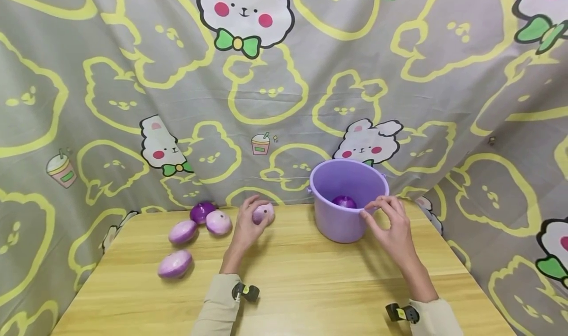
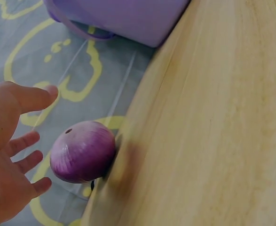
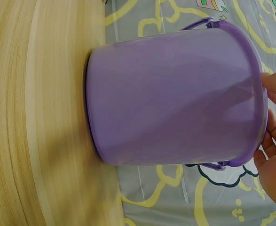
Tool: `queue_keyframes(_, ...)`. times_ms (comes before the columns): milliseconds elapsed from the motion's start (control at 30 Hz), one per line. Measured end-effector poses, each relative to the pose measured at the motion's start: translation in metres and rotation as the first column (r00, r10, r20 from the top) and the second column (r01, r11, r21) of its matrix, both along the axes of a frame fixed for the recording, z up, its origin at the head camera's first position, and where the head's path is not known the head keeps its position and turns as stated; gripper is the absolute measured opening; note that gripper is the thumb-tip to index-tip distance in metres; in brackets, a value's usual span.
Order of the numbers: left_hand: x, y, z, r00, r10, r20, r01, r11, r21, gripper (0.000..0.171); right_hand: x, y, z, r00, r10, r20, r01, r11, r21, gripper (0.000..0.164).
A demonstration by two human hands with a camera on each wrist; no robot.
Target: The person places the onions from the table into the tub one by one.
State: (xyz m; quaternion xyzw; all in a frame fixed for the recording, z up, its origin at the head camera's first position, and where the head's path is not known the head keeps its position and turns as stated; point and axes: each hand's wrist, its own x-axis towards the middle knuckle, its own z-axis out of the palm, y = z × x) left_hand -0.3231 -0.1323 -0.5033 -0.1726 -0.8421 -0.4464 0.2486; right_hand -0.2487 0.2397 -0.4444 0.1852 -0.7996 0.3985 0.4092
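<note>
A red onion [image 1: 265, 213] lies near the table's back edge. Beside it is my left hand [image 1: 248, 222]. In the left wrist view, the thumb and fingers of that hand [image 2: 11, 155] are spread, with a small gap to the onion [image 2: 83, 151]. My right hand [image 1: 392, 227] grips the near right rim of a purple bucket [image 1: 339, 222], which stands upright on the table. Another red onion [image 1: 343, 202] sits inside it. The right wrist view shows the thumb and fingers of the right hand [image 3: 275, 179] at the rim of the bucket [image 3: 175, 99].
More red onions lie at the left of the wooden table [image 1: 284, 286]: a dark one [image 1: 202, 212], paler ones [image 1: 219, 222] [image 1: 183, 232] close by, and one onion [image 1: 175, 264] nearer the front. A patterned grey curtain [image 1: 275, 104] hangs directly behind the table.
</note>
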Motion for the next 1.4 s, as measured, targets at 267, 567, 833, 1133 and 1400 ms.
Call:
queue_keyframes(267,-0.003,-0.003,-0.004,0.997,0.000,0.081,0.001,1.000,-0.022,0.042,-0.001,0.001,-0.001,1.000,0.002,0.012,-0.002,1.000,0.007,0.022)
queue_keyframes(567,-0.008,-0.002,-0.010,1.000,-0.012,0.015,0.013,0.998,-0.061,0.041,0.001,0.002,0.000,1.000,-0.004,0.009,0.004,1.000,0.004,0.022)
queue_keyframes(833,-0.011,-0.003,-0.017,1.000,-0.008,0.026,0.010,0.997,-0.078,0.041,0.001,0.002,0.000,0.999,-0.007,0.032,0.007,1.000,0.006,0.021)
queue_keyframes(1133,-0.012,-0.001,-0.019,0.999,-0.031,0.045,0.035,0.996,-0.086,0.043,0.000,0.002,0.000,1.000,-0.013,0.008,0.013,1.000,0.009,0.022)
queue_keyframes(1400,-0.014,0.000,-0.022,0.999,-0.019,0.046,0.024,0.995,-0.101,0.040,-0.001,0.001,-0.001,1.000,-0.011,0.003,0.011,1.000,0.005,0.022)
